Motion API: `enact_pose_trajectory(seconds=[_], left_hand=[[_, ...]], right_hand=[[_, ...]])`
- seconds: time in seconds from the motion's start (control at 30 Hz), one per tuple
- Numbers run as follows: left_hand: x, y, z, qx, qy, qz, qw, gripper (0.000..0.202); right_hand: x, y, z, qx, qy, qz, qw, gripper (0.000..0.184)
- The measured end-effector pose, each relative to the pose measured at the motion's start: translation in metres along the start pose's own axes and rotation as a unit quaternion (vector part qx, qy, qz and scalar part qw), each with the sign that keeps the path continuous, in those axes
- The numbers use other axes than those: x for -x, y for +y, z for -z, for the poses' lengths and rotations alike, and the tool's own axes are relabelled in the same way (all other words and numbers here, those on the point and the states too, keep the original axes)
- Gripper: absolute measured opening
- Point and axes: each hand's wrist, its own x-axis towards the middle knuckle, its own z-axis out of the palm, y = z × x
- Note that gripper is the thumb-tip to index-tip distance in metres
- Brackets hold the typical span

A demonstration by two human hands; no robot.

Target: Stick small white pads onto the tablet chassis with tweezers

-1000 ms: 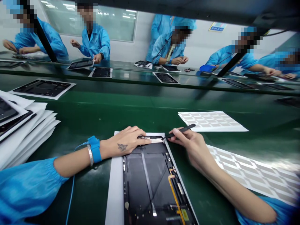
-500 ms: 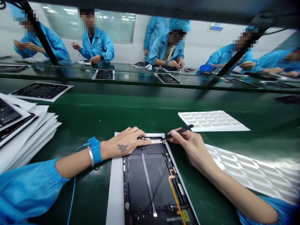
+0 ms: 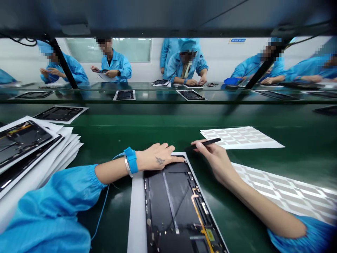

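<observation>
An opened tablet (image 3: 160, 200) lies on a white sheet (image 3: 136, 203) in front of me. Its black inside shows a grey ribbon strip, an orange flex cable and small parts along the edges. My left hand (image 3: 159, 157) rests across the tablet's far end, index finger stretched out and its tip touching near the far right corner. The hand hides most of that end. Black tweezers (image 3: 212, 141) sit between the fingers of my right hand (image 3: 216, 158). Their tip points left, raised beside that corner and apart from the tablet.
A pile of tablets on white sheets (image 3: 52, 168) stands at the left. Sheets of grey stickers (image 3: 240, 137) lie at the right, one nearer (image 3: 284, 193). Across the bench, several people in blue smocks (image 3: 186, 66) work. A blue wrist-strap cord (image 3: 101, 211) hangs from my left wrist.
My left index finger has slid right along the tablet's far edge, over the pale strip seen there before. The tweezers' tip has lifted away from the tablet. The view has tilted up.
</observation>
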Motion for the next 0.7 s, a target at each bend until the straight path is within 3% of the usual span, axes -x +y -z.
enact_pose_trajectory(seconds=[0.1, 0.17, 0.23, 0.33, 0.4, 0.47, 0.7], left_hand=[[0.003, 0.000, -0.007, -0.008, 0.025, -0.010, 1.000, 0.053], [0.014, -0.002, -0.016, 0.017, 0.056, -0.018, 0.998, 0.048], [0.026, -0.005, -0.026, 0.065, 0.094, -0.022, 0.993, 0.041], [0.038, -0.007, -0.037, 0.141, 0.150, -0.018, 0.978, 0.032], [0.040, -0.008, -0.042, 0.167, 0.165, -0.014, 0.972, 0.029], [0.038, -0.008, -0.044, 0.172, 0.164, -0.013, 0.971, 0.028], [0.035, -0.007, -0.040, 0.156, 0.141, -0.003, 0.978, 0.020]], right_hand=[[0.003, -0.005, 0.003, 0.098, -0.030, 0.094, 0.990, 0.035], [0.005, -0.009, 0.002, 0.158, -0.081, 0.171, 0.969, 0.027], [0.006, -0.014, -0.004, 0.221, -0.157, 0.256, 0.928, 0.020], [0.003, -0.020, -0.020, 0.332, -0.271, 0.347, 0.834, 0.022], [-0.001, -0.023, -0.031, 0.384, -0.319, 0.364, 0.787, 0.020], [-0.005, -0.026, -0.039, 0.412, -0.355, 0.362, 0.757, 0.017], [-0.020, -0.044, -0.047, 0.464, -0.435, 0.346, 0.690, 0.016]])
